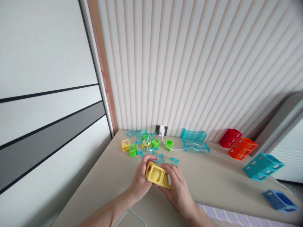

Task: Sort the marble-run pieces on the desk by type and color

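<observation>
Both of my hands hold a yellow marble-run block (156,175) above the table, made of what looks like two joined cubes with open windows and a rounded inner surface. My left hand (142,176) is closed around its left end. My right hand (178,186) grips the right end, with fingers over the top edge. Just beyond them lie small clear-blue pieces (174,161). Farther back is a loose cluster with a green cube (133,150), a single yellow cube (125,145) and curved clear-blue tracks (142,137).
Clear-blue track pieces (194,136) lie by the ribbed wall. A red block (230,138), an orange block (242,148), a teal block (263,166) and a blue block (280,200) line the table's right side. A white cable (176,148) runs from the wall plug across the table (104,176).
</observation>
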{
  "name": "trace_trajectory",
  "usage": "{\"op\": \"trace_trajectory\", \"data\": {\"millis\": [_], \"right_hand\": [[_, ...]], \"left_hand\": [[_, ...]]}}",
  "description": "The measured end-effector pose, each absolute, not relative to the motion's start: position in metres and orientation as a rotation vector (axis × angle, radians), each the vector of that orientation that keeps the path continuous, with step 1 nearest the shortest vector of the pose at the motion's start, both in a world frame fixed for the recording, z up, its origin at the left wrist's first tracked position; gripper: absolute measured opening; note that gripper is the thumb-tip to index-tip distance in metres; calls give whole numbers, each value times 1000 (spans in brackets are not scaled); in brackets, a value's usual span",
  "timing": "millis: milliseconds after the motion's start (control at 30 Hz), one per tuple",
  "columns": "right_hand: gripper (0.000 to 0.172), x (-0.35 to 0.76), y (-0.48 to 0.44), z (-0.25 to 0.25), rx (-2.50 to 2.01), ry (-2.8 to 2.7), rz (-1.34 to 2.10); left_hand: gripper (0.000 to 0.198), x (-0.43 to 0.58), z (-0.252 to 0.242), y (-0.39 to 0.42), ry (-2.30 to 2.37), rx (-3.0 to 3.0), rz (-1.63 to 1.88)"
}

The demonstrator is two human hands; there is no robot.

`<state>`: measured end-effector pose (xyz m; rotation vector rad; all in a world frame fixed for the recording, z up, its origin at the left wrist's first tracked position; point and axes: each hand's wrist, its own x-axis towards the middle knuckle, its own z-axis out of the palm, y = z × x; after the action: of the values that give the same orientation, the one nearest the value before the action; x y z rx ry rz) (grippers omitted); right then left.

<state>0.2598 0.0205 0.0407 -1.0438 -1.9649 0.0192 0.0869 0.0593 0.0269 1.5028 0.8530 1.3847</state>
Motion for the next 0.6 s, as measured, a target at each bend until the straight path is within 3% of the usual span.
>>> {"op": "trace_trajectory", "data": {"millis": [133,333,533,600], "right_hand": [[47,264,21,40,-973,-2006,35],[59,274,23,38,-914,-2079,-162],[65,274,17,40,-836,-2121,-228],[61,271,15,38,-871,-2036,-235]], "left_hand": [[27,90,39,60,742,1360,1190],[9,93,33,54,814,1339,1206],[10,78,39,60,719,1582,1121],[19,61,53,73,636,1866,1011]]}}
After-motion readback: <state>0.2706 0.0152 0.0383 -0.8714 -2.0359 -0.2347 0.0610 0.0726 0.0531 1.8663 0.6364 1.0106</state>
